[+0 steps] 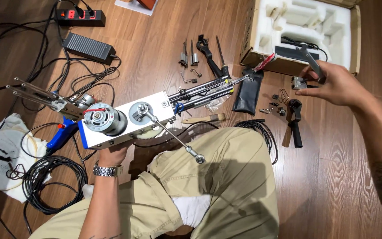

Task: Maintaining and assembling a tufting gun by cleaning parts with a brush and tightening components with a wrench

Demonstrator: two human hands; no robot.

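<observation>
Wooden floorboards [155,48] lie under everything as I sit with one knee in khaki trousers [226,177] drawn up. My left hand [111,155], with a steel wristwatch [107,170] on its wrist, grips from below the white metal machine block [133,121], which carries a round grey electric motor [105,120] at its near end and a bundle of steel rods [204,90] running out of its far end; the block hangs above the floor, tilted across my knee, and a thin steel crank rod with a ball joint [173,137] slants down from it over my trousers. My right hand [337,84] is raised near the open cardboard box with white foam packing [306,22], its fingers closed loosely round a small dark grey angled metal part [311,57], thumb stretched out below. Beneath that hand, on the floor, lie a small silvery metal block [298,82], some small dark screws and clips [276,104] and a black-handled tool [295,126]. Between the box and the rods lies a black cloth pouch [247,90], and just beside the block a wooden-handled brush [204,118]. To my left are a blue plastic tool [60,135], a coil of black cable [51,181], a white cloth [3,155], a black power brick [88,48] and a black power strip [80,17].
</observation>
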